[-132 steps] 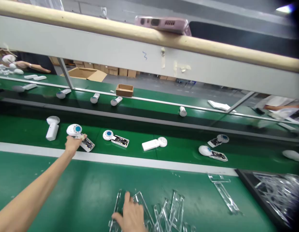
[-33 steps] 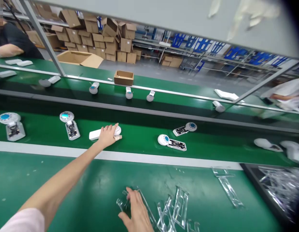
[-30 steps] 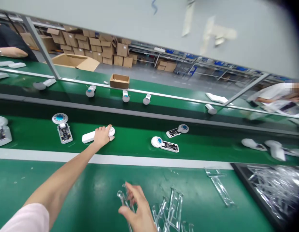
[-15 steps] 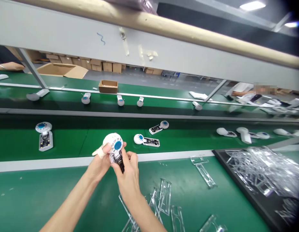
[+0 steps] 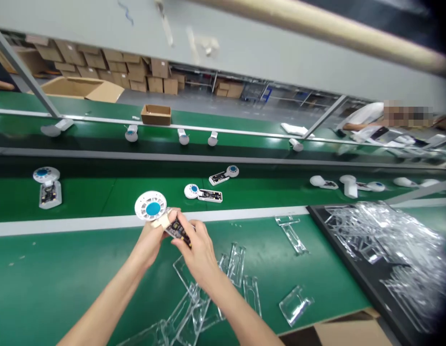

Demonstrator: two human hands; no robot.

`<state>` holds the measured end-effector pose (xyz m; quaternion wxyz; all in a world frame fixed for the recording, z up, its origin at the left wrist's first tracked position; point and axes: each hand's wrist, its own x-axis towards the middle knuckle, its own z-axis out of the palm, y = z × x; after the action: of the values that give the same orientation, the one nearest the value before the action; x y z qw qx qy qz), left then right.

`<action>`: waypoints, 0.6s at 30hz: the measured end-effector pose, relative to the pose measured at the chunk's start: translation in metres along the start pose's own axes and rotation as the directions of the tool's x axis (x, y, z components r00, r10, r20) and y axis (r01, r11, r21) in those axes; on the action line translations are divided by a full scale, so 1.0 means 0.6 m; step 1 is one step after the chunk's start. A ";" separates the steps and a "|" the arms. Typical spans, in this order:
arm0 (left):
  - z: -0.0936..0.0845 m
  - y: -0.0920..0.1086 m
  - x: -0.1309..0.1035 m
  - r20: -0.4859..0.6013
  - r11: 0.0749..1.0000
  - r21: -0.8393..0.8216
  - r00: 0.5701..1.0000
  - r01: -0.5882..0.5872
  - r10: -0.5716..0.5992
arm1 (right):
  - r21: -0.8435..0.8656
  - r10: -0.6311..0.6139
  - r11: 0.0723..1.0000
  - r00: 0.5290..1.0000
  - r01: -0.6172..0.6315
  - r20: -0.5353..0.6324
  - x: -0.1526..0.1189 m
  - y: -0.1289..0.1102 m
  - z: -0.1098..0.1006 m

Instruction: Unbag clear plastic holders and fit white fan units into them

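Both of my hands hold a white device [image 5: 145,199] with a round, blue-centred head and a body showing a bare circuit board. My left hand [image 5: 150,242], a pale wrap on its thumb, grips the neck just below the head. Fingers of my right hand [image 5: 199,250] are closed around the board end of the body. The head points up and left, while the body slants down to the right. Under and beside my right forearm lie several clear plastic frames [image 5: 237,264] on the green table [image 5: 93,269].
Similar devices [image 5: 210,195] lie on the green belt [image 5: 143,175] beyond the white rail. A black tray [image 5: 367,274] heaped with clear plastic parts [image 5: 391,230] stands at right. An open cardboard box [image 5: 348,334] sits at the bottom edge. Another person's arm [image 5: 363,126] shows far right.
The device has turned: its head swung left and tilts more toward me, its body slanting right. My left thumb shifted down to the neck. The view has tipped lower.
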<state>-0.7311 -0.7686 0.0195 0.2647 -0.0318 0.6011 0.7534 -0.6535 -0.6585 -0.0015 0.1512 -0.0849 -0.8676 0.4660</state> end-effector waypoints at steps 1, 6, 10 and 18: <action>0.004 -0.003 -0.003 -0.040 0.998 0.020 0.997 -0.065 0.065 | 0.110 0.079 0.991 0.996 -0.073 -0.051 0.008 0.004 0.004; 0.031 -0.013 -0.023 -0.115 0.959 0.115 0.956 -0.258 0.271 | 0.525 0.529 0.778 0.810 -0.345 -0.252 0.052 0.033 0.044; 0.032 -0.022 -0.039 -0.150 0.932 0.187 0.929 -0.310 0.339 | 0.530 0.507 0.792 0.811 -0.305 -0.290 0.063 0.031 0.052; 0.016 -0.037 -0.035 -0.226 0.910 0.252 0.894 -0.330 0.387 | 0.553 0.478 0.787 0.838 -0.275 -0.264 0.075 0.014 0.055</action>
<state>-0.7009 -0.7641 0.0102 0.0378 0.0054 0.7019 0.7112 -0.7069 -0.6667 -0.0174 0.2392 -0.3092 -0.6354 0.6659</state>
